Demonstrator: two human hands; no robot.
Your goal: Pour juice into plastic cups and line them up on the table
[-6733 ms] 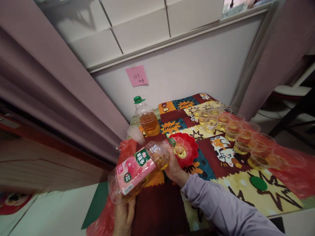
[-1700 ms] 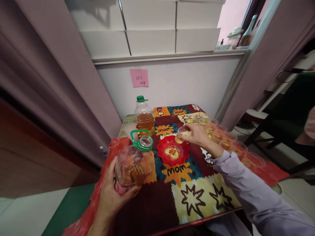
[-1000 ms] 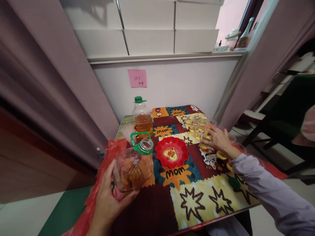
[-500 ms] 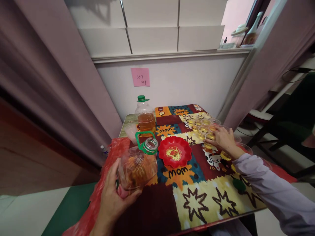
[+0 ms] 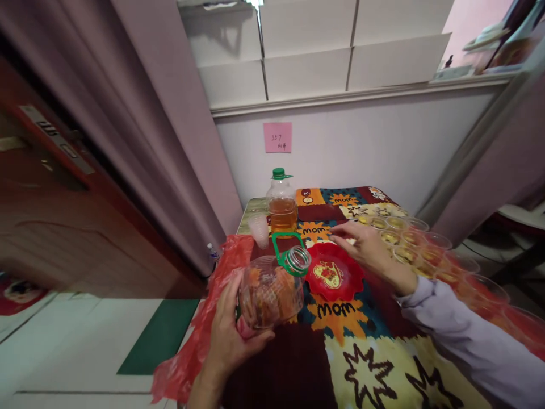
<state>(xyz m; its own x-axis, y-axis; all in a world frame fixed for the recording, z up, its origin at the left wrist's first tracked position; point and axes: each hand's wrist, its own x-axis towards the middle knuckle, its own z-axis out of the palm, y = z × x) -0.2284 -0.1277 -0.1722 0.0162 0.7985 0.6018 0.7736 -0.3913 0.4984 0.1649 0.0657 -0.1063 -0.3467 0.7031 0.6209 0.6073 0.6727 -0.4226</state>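
My left hand [image 5: 230, 335] grips the base of a clear plastic oil bottle [image 5: 270, 287] with a green neck ring and handle, uncapped and standing upright at the table's near left. My right hand [image 5: 366, 250] hovers over the far edge of a red scalloped plate [image 5: 336, 278], fingers stretched out toward the left and holding nothing. Several small clear cups of yellow oil [image 5: 404, 238] stand in rows just right of that hand. A second, capped bottle of oil [image 5: 281, 201] stands at the back left, with a stack of empty cups [image 5: 258, 230] beside it.
A patchwork "mom" cloth [image 5: 340, 309] covers the table. A red plastic bag [image 5: 208, 318] hangs over its left edge. Curtains [image 5: 170, 130] hang on the left and right. A pink sticky note [image 5: 277, 137] is on the wall behind.
My right hand set the filled cup among the rows on the right, let go, and has come back left over the plate, open. The bottle, tilted for pouring earlier, stands upright.
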